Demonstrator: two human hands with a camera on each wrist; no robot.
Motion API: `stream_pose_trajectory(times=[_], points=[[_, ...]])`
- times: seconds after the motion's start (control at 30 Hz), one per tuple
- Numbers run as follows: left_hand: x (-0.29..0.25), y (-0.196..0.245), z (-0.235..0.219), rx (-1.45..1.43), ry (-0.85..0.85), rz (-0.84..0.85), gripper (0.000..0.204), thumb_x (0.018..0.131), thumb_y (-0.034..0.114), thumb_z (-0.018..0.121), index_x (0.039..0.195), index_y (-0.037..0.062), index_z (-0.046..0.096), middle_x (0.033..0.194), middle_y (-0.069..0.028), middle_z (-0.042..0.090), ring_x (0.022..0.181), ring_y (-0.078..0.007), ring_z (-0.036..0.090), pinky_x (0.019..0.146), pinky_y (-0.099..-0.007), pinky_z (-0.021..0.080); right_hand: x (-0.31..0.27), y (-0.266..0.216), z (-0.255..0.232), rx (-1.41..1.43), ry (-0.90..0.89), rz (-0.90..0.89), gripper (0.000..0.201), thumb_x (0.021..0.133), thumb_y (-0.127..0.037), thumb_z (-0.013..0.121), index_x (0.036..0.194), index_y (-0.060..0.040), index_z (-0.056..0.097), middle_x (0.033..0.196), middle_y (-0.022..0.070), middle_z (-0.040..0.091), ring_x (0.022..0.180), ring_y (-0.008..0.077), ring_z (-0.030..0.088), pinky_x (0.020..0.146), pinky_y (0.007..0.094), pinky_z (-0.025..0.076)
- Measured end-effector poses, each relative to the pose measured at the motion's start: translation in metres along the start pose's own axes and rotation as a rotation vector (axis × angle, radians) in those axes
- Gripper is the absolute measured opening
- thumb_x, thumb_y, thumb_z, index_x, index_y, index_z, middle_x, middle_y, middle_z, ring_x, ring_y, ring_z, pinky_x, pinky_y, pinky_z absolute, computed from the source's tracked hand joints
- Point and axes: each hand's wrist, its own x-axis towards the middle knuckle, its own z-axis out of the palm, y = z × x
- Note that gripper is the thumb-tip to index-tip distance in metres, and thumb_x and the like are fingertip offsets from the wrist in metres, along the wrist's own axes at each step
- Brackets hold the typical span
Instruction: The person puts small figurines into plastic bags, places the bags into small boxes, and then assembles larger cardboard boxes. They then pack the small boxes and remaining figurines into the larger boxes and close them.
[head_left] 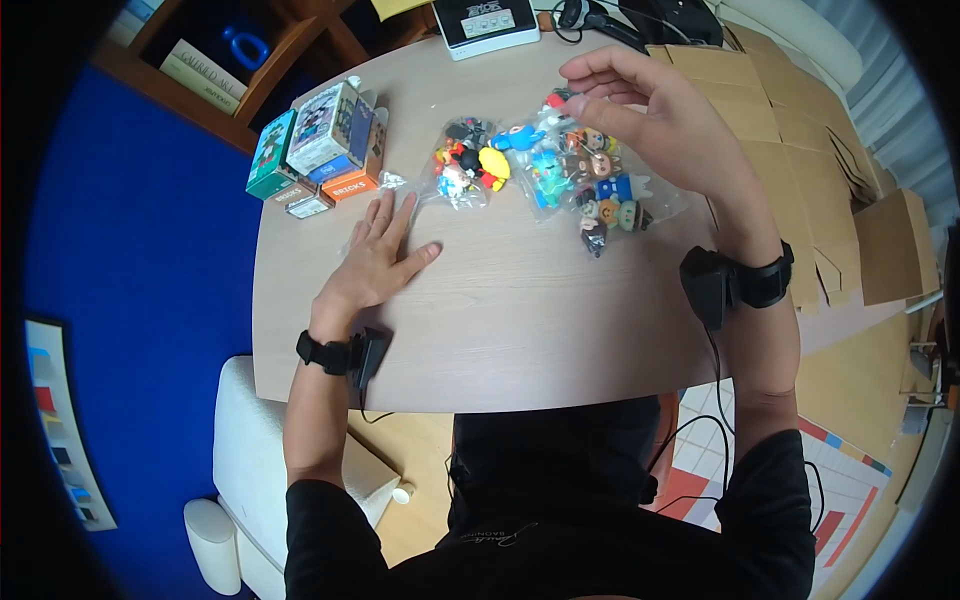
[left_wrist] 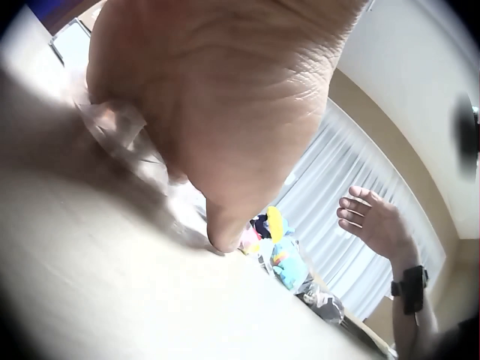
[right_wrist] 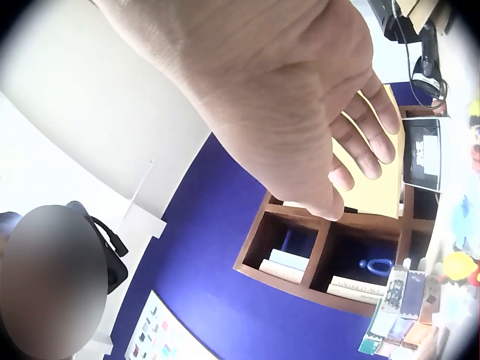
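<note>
My left hand [head_left: 375, 262] lies low over the table [head_left: 480, 320], fingers and thumb spread. Its fingertips touch a crumpled clear plastic bag [head_left: 397, 200], which shows beneath the palm in the left wrist view as clear film [left_wrist: 124, 142]. Above the right-hand toys my right hand [head_left: 655, 125] is raised with relaxed fingers and nothing in them. Under and beside it, small figures in clear bags are spread out, among them a turquoise figure [head_left: 549, 178] and a blue figure [head_left: 517, 138]. Between the hands sits another bag of figures [head_left: 465, 165], one with a yellow part.
Several small boxes [head_left: 335, 130] are stacked at the table's left back, close to my left fingertips. A white device [head_left: 487, 28] and a black cabled handheld device [head_left: 600, 22] stand at the back. Flattened cardboard [head_left: 770, 140] borders the right side. Shelves [head_left: 265, 85] rise behind the boxes.
</note>
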Motion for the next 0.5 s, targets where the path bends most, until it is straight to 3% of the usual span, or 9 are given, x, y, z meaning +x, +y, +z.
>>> stream_pose_trajectory(times=[0.03,0.13,0.23,0.5], points=[[-0.004,0.001,-0.001,-0.002,-0.023,-0.048,0.086,0.087,0.073,0.043,0.153,0.0196,0.028,0.157,-0.0259,0.016,0.147,-0.0392,0.013,0.119,-0.0452,0.016,0.0,0.002,-0.002,0.007,-0.007,-0.007,0.031,0.087,-0.024,0.071,0.109,-0.0019,0.065,0.098,0.008,0.065,0.096,0.0175,0.06,0.087,0.0295,0.048],[-0.015,0.005,-0.008,0.03,-0.081,-0.159,0.083,0.086,0.074,0.043,0.152,0.0257,0.028,0.155,-0.0297,0.017,0.145,-0.0433,0.014,0.118,-0.045,0.019,-0.001,0.004,-0.006,-0.162,-0.047,0.078,0.029,0.091,-0.017,0.068,0.116,-0.0032,0.063,0.105,0.0025,0.065,0.099,0.0114,0.06,0.092,0.0261,0.047],[-0.024,-0.002,-0.006,0.048,-0.088,-0.209,0.083,0.086,0.076,0.042,0.152,0.0287,0.026,0.152,-0.0334,0.02,0.144,-0.0465,0.015,0.117,-0.0455,0.022,-0.003,0.01,-0.008,-0.264,-0.065,0.064,0.028,0.092,-0.019,0.067,0.115,-0.0028,0.063,0.102,0.0037,0.066,0.096,0.0126,0.06,0.089,0.0268,0.047],[-0.054,-0.015,-0.007,0.093,-0.07,-0.368,0.083,0.087,0.075,0.039,0.153,0.0256,0.025,0.148,-0.0358,0.028,0.138,-0.0493,0.028,0.113,-0.0462,0.031,-0.006,0.015,-0.018,-0.397,-0.111,0.138,0.037,0.09,-0.028,0.068,0.114,-0.0007,0.063,0.098,0.0095,0.066,0.095,0.0183,0.06,0.087,0.0294,0.047]])
